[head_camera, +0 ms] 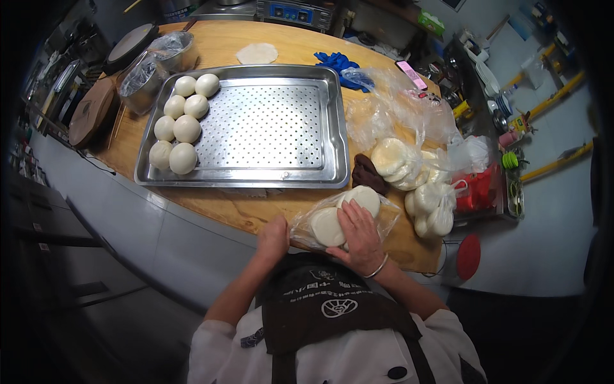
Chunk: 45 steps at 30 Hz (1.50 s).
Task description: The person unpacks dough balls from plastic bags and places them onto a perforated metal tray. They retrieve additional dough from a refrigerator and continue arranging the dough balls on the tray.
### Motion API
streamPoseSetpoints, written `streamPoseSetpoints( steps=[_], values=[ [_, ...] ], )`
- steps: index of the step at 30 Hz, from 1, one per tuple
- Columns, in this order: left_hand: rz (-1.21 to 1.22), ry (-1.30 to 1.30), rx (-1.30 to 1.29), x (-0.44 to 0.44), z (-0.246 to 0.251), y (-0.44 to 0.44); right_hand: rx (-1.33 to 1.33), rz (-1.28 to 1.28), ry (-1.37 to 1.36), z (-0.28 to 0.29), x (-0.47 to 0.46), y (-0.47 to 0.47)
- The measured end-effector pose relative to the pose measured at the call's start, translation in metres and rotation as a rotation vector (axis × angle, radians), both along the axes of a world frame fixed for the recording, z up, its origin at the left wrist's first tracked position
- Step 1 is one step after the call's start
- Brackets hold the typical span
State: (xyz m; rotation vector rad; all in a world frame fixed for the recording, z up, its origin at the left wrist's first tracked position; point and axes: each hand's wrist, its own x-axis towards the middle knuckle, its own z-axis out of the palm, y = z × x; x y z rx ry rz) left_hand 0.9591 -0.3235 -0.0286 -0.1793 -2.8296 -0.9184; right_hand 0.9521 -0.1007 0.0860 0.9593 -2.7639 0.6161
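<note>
My left hand (273,238) is closed on the left edge of a transparent plastic bag (301,222) at the table's near edge. Flat round white buns (328,226) lie in that bag, overlapping one another. My right hand (360,234) rests palm down over them, its fingers close together and its thumb apart. Just beyond the bag sits a dark brown lump (368,174), perhaps bean paste or dough. Farther off, a perforated steel tray (268,125) holds several smooth white round buns (187,128) in two columns along its left side.
More bagged buns (400,161) and a knotted bag of buns (431,206) crowd the right side of the wooden table (216,204). Behind lie blue gloves (338,62), a phone (411,75) and a flat dough round (257,53). Plastic-covered bowls (144,84) stand left of the tray.
</note>
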Motion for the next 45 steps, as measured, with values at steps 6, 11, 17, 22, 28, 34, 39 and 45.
streamPoseSetpoints(
  steps=[6,11,17,22,28,34,39,45],
  values=[
    [-0.111,0.051,-0.265,0.014,0.006,0.012,0.131,0.004,-0.030,0.004,-0.008,-0.015],
    [-0.304,0.007,-0.208,0.037,0.015,0.020,0.158,0.037,-0.159,0.002,-0.027,-0.023],
    [-0.080,-0.046,-0.165,0.021,0.045,0.003,-0.437,-0.172,-0.275,0.006,-0.039,0.030],
    [-0.009,-0.154,-0.112,0.020,0.021,-0.002,-0.950,-0.314,-0.565,-0.016,-0.022,0.040],
    [0.148,-0.112,-0.067,0.002,0.009,-0.006,-1.294,-0.377,-0.624,-0.024,-0.035,0.054],
    [0.119,0.156,0.052,-0.010,0.058,0.013,-1.322,-0.447,-0.577,-0.029,-0.044,0.050],
    [-0.364,0.477,-0.009,0.005,0.122,0.069,-1.274,-0.476,-0.549,-0.031,-0.057,0.044],
    [-0.589,0.441,-0.252,0.006,0.110,0.081,-1.256,-0.504,-0.565,-0.030,-0.063,0.045]
  ],
)
